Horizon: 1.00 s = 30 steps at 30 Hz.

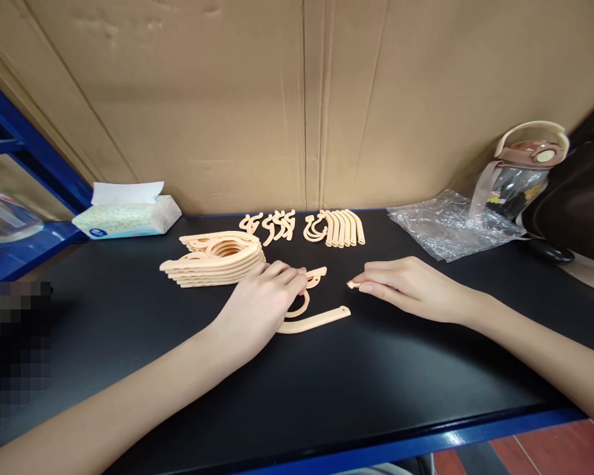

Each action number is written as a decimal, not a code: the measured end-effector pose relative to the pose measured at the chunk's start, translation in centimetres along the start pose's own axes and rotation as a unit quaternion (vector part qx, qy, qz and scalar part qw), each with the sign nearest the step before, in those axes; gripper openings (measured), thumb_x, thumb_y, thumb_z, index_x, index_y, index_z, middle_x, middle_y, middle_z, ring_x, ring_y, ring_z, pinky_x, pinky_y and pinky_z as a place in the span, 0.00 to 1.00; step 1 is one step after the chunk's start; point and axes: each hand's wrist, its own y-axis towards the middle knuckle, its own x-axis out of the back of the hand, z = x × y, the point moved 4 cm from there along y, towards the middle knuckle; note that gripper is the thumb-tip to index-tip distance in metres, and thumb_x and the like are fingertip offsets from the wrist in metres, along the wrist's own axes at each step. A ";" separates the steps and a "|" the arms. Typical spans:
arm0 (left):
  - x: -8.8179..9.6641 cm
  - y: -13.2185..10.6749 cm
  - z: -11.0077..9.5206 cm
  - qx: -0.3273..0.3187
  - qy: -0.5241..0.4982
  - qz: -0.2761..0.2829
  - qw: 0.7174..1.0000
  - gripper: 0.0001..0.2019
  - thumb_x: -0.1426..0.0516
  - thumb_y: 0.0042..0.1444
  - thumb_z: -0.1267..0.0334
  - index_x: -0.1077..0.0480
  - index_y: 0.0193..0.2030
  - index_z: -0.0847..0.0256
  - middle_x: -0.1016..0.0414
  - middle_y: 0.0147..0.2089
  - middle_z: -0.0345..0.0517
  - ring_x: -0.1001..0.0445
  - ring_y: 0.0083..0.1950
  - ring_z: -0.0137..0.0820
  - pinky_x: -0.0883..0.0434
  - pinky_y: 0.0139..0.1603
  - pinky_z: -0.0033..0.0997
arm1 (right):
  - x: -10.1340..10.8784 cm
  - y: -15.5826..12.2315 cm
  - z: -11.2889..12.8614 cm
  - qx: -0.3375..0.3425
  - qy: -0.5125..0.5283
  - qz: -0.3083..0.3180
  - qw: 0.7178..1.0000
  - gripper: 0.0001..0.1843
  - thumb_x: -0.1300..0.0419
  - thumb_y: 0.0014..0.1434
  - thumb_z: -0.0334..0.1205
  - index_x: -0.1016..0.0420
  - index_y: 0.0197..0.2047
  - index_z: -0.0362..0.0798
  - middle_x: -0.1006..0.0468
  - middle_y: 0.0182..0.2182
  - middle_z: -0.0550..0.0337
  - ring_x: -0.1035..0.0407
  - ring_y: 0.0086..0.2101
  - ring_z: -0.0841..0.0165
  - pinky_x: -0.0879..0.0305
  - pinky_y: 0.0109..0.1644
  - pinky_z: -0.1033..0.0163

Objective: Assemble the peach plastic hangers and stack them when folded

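Note:
My left hand (262,303) is closed over a cream plastic folding-hanger piece (321,320) lying on the black table, its fingers covering much of it. A curved arm with a hole at its end, part of a ring and a short upper bar stick out to the right of the hand. To the right, a little above the table, my right hand (416,290) pinches a small cream plastic part (353,285), mostly hidden by the fingertips. The two hands are apart. Just behind my left hand stands a stack of similar cream hanger bodies (218,272).
At the back lie several small cream hooks (280,224), some curved hook pieces (315,227) and a row of cream arms (345,227). A tissue pack (129,214) sits back left. Clear plastic bag (445,227) and drink bottle (517,175) are at right; cardboard (202,99) stands behind.

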 end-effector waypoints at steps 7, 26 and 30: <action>0.4 0.1 -0.1 -0.002 -0.037 -0.051 0.998 0.15 0.55 0.58 0.81 0.31 0.37 0.63 0.25 0.50 0.50 0.28 0.49 0.42 0.29 0.44 0.43 | 0.0 0.0 0.1 0.003 -0.004 0.001 1.000 0.22 0.56 0.71 0.49 0.25 0.48 0.47 0.26 0.33 0.60 0.30 0.32 0.70 0.39 0.36 0.64; -0.3 -0.2 -2.0 -0.083 -0.187 0.033 0.978 0.05 0.51 0.67 0.64 0.36 0.41 0.59 0.39 0.65 0.53 0.54 0.73 0.43 0.43 0.68 0.51 | 0.0 0.0 0.0 0.003 -0.011 -0.022 1.000 0.23 0.58 0.71 0.48 0.27 0.51 0.46 0.24 0.39 0.56 0.27 0.37 0.67 0.34 0.40 0.62; -0.4 -0.3 -1.8 -0.064 -0.177 0.040 0.981 0.06 0.52 0.68 0.63 0.37 0.41 0.60 0.42 0.67 0.56 0.52 0.72 0.44 0.41 0.68 0.50 | 0.0 0.0 0.3 0.004 0.002 -0.030 1.000 0.22 0.58 0.72 0.47 0.28 0.51 0.47 0.25 0.41 0.55 0.27 0.39 0.66 0.33 0.43 0.61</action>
